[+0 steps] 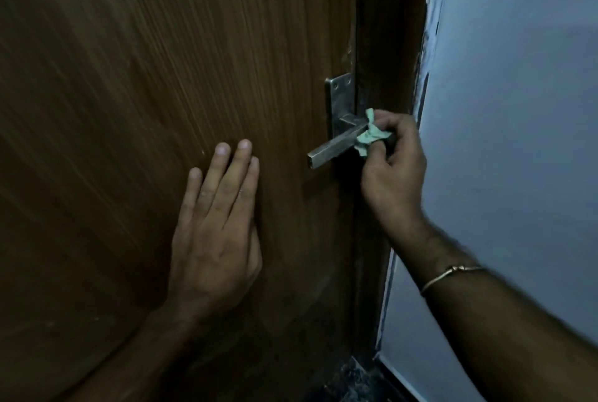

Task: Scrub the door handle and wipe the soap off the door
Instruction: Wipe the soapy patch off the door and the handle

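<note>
A brown wooden door (136, 84) fills the left and middle of the view. Its square metal lever handle (333, 149) juts out from a steel backplate (341, 100) near the door's right edge. My right hand (393, 171) pinches a small crumpled green cloth (369, 136) against the inner end of the lever, close to the backplate. My left hand (216, 230) lies flat on the door with straight fingers, to the left of the handle and a little below it. No soap shows on the door in this dim light.
A dark door frame (388, 29) runs up just right of the handle. Beyond it stands a pale grey wall (517, 110). A patch of dark speckled floor (352, 382) shows at the bottom. A thin bangle (453, 275) circles my right wrist.
</note>
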The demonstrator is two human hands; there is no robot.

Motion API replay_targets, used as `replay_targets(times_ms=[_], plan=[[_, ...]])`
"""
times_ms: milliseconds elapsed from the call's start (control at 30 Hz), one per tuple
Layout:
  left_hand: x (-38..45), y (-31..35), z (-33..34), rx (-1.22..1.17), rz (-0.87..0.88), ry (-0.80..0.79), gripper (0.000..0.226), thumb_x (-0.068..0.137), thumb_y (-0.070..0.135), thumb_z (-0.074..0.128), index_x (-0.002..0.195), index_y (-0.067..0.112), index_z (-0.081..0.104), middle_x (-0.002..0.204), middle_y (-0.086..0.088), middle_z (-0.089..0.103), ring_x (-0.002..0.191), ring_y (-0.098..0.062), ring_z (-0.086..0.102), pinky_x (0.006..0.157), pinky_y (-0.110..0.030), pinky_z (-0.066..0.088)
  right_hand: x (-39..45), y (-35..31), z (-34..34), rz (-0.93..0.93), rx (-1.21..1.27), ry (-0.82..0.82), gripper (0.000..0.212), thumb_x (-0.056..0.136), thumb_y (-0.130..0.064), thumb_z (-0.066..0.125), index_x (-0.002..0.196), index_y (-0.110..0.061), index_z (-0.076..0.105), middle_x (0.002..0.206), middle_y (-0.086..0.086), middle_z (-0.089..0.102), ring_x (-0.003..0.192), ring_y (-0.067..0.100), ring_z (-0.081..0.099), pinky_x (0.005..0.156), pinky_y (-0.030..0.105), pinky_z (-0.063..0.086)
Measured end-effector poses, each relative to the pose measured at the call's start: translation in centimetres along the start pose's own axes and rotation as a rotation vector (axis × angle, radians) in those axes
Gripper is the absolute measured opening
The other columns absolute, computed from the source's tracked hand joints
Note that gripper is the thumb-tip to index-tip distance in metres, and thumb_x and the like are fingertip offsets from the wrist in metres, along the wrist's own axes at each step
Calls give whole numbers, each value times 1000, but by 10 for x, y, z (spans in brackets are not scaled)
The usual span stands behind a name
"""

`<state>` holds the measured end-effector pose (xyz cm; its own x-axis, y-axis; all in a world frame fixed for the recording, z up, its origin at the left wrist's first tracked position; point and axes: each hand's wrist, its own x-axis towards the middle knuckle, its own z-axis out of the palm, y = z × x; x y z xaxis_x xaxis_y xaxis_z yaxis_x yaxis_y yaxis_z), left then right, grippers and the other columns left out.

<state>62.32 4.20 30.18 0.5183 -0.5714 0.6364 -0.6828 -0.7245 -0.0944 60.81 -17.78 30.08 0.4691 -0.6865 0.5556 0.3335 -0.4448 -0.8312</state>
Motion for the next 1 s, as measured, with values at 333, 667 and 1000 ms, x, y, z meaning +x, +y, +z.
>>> replay_targets(times_ms=[333, 667, 1000], plan=[[23, 19, -12, -239, 1, -46, 57, 88, 0, 59, 144, 5, 46, 155, -7, 39, 147, -19, 27, 119, -44, 28, 31, -14, -20, -198, -332, -196, 25, 89, -2, 58, 106, -16, 70, 108, -6, 57, 98, 4, 51, 79, -3, 38], [24, 26, -37, -242, -72, -121, 39, 84, 16, 53, 120, 13, 66, 126, -4, 63, 117, -23, 57, 95, -45, 50, -22, -56, 0, -349, -409, -549, 29, 87, -7, 53, 111, -15, 67, 116, -3, 53, 107, 10, 51, 98, 26, 46], [19, -2, -76, -248, -64, -6, 21, 79, 7, 51, 90, 11, 69, 98, -4, 64, 88, -21, 56, 71, -43, 53, -66, -80, 46, 117, 14, -334, 30, 88, -8, 62, 108, -29, 57, 111, -17, 53, 100, -6, 55, 79, 5, 48]])
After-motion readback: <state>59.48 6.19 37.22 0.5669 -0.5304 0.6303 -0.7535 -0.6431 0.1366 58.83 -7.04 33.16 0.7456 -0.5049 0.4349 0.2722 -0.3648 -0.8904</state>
